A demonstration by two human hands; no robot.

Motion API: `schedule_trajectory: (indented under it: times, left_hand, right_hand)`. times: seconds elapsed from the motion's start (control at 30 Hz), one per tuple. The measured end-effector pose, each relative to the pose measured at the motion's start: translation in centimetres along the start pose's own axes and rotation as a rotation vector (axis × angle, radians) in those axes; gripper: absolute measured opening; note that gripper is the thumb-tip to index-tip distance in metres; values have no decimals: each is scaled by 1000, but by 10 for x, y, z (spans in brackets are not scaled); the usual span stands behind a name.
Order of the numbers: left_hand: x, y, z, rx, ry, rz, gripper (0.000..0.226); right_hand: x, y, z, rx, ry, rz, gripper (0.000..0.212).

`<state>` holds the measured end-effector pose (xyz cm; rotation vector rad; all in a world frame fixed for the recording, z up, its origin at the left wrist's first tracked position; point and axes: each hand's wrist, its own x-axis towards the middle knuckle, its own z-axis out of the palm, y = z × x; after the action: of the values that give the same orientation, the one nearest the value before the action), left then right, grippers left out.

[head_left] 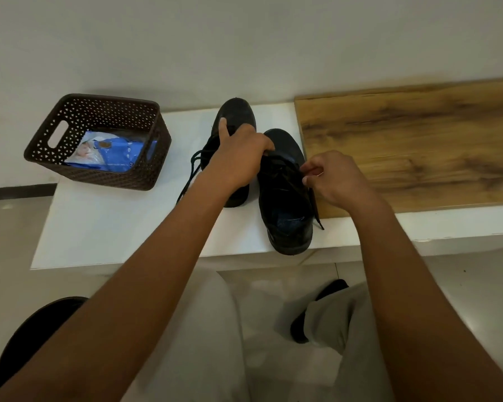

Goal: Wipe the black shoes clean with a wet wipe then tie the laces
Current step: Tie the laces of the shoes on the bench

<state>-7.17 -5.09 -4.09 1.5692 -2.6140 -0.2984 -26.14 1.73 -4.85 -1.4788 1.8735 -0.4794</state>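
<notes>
Two black lace-up shoes stand side by side on a white table (105, 227), toes pointing away from me. My left hand (238, 156) lies over the left shoe (237, 113), forefinger stretched onto its toe cap and thumb reaching across to the right shoe (286, 204). The left shoe's laces (190, 175) hang loose over the table. My right hand (334, 177) pinches a lace of the right shoe between thumb and fingers at its right side; the lace end (317, 213) trails down beside the shoe. No wet wipe is in either hand.
A dark brown perforated basket (70, 123) stands at the table's back left with a blue and white wipes pack (111, 153) inside. A wooden board (418, 146) covers the table's right part. A white wall rises behind. My knees and a dark stool (26, 338) are below.
</notes>
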Motion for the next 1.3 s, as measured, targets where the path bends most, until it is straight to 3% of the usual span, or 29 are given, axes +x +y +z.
schedule_trajectory:
  times: [0.17, 0.37, 0.7, 0.8, 0.9, 1.0, 1.17, 1.3]
  left_hand:
    - [11, 3, -14, -16, -63, 2, 36]
    - [11, -14, -33, -326, 108, -113, 23]
    - [-26, -50, -37, -286, 193, -282, 20]
    - [-45, -43, -31, -272, 131, -278, 19]
    - [-54, -32, -28, -272, 49, -282, 22]
    - [-53, -21, -28, -268, -25, -269, 34]
    - [-40, 3, -25, -253, 12, -221, 27]
    - [-36, 9, -20, -237, 120, -280, 11]
  right_hand:
    - [0, 0, 0, 28, 45, -12, 2]
    - [-8, 15, -26, -42, -102, 85, 9]
    - [-20, 47, -58, -140, -289, 390, 8]
    - [-16, 37, -50, -166, -288, 344, 15]
    - [-14, 19, -36, -213, -164, 140, 22]
    - [-15, 0, -20, -12, -59, -75, 24]
    - [-10, -5, 3, 21, -27, -176, 3]
    - [-8, 3, -5, -10, -19, -146, 9]
